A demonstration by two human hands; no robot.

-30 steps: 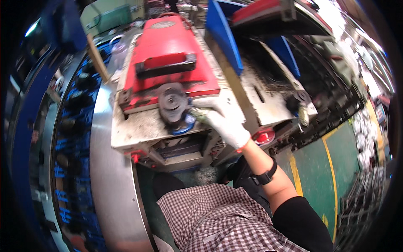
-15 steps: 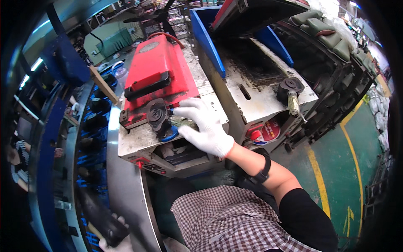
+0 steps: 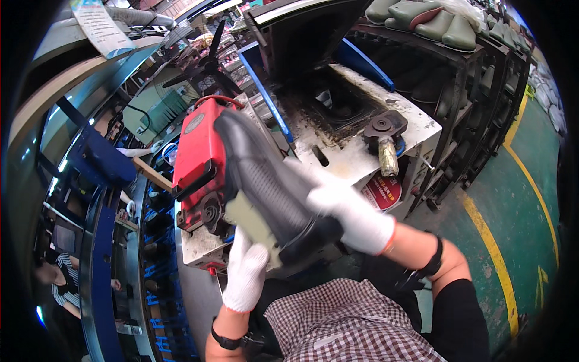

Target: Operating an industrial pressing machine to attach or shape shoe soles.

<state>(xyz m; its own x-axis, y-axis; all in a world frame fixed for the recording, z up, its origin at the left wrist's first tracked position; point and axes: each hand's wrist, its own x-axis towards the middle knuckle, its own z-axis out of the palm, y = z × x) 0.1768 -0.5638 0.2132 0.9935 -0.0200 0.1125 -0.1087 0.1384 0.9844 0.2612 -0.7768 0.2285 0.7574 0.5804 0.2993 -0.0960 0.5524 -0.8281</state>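
A black shoe (image 3: pixel 268 175) with a pale yellow-green piece (image 3: pixel 250 220) along its underside is held up in front of me, tilted and slightly blurred. My left hand (image 3: pixel 246 271), in a white knitted glove, grips it from below at the pale piece. My right hand (image 3: pixel 356 211), gloved the same way, is closed on its right side near the lower end; some fingers are hidden or smeared. Behind the shoe stands a machine with a lowered red cover (image 3: pixel 196 145), partly hidden by it. To its right is a second machine with its lid (image 3: pixel 304 42) raised over a dark, stained bed.
A clamp with a taped handle (image 3: pixel 388 158) sits on the right machine's front corner. Racks of dark shoes and green clogs (image 3: pixel 416 18) stand on the right. A blue-framed conveyor (image 3: pixel 154 241) runs along the left, where a person (image 3: pixel 60 274) is partly visible. A black fan (image 3: pixel 211 66) is behind.
My left hand has brought the shoe up from the lower left to the middle. My right hand has left the red machine's clamp handle and taken hold of the shoe. The view has shifted.
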